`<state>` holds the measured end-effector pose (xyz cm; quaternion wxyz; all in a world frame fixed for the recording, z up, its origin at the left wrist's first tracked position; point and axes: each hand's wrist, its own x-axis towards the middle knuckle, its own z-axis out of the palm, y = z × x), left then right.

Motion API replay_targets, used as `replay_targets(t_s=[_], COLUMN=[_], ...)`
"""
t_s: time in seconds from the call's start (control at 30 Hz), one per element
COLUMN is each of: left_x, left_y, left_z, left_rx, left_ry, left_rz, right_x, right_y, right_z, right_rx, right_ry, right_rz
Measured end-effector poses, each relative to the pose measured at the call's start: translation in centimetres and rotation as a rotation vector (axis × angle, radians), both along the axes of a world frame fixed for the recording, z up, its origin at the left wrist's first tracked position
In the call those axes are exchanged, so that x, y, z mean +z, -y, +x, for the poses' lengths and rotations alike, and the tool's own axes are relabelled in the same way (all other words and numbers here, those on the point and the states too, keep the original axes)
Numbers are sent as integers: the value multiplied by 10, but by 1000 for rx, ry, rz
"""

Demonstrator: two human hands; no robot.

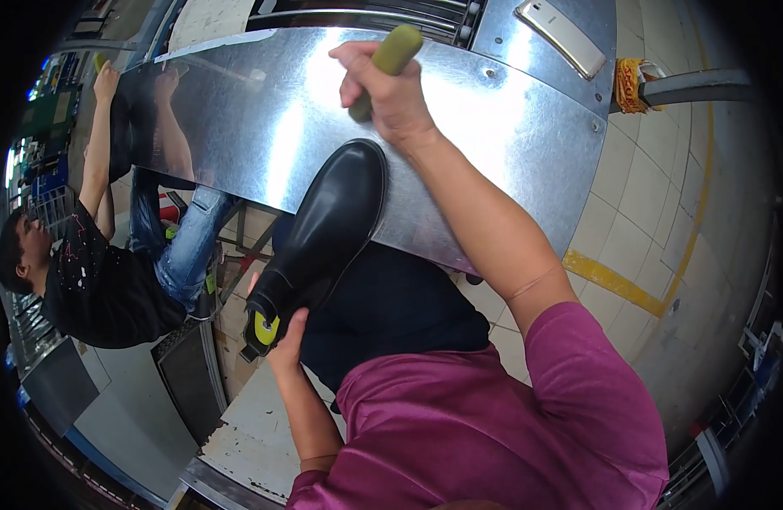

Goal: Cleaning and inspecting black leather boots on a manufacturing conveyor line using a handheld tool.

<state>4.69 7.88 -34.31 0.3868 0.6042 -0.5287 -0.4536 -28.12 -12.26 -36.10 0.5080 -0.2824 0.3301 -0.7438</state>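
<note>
the right hand [383,89] is closing in a full fist around an olive-green tool handle [385,64], the handle's rounded end poking up past the thumb and its lower end dipping toward the boot; the working tip is hidden behind the fingers, so i cannot tell what kind of tool it is. the fist is hovering just above the toe of a glossy black ankle boot [328,229] — it looks like the handle is being gripped this way for downward pressure on the toe.

the left hand [285,340] is cupping the heel end of the boot from below, thumb up along the back, beside a yellow-green patch [266,327] at the boot's opening. that grip seems to be bracing the boot so the toe rests steady against the edge of the shiny sheet-metal table [510,127].

so the boot is lying diagonally between the two hands — toe just under the right fist, heel in the left palm.

well beyond the boot, a pale smartphone [561,36] is lying on the far right of the metal surface. to the boot's left, another person in a black t-shirt [102,280] is sitting, one arm raised.
</note>
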Motion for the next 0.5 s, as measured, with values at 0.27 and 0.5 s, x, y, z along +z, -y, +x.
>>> replay_targets(t_s=[0.27, 0.5], left_x=[26, 23], left_y=[-9, -10], left_z=[-25, -23], left_rx=[-119, -130], left_ry=[359, 400], left_rz=[-102, -103], right_x=[20, 15], right_y=[-23, -20], right_z=[-14, -12], right_rx=[169, 223], right_ry=[-16, 26], right_rz=[-62, -65])
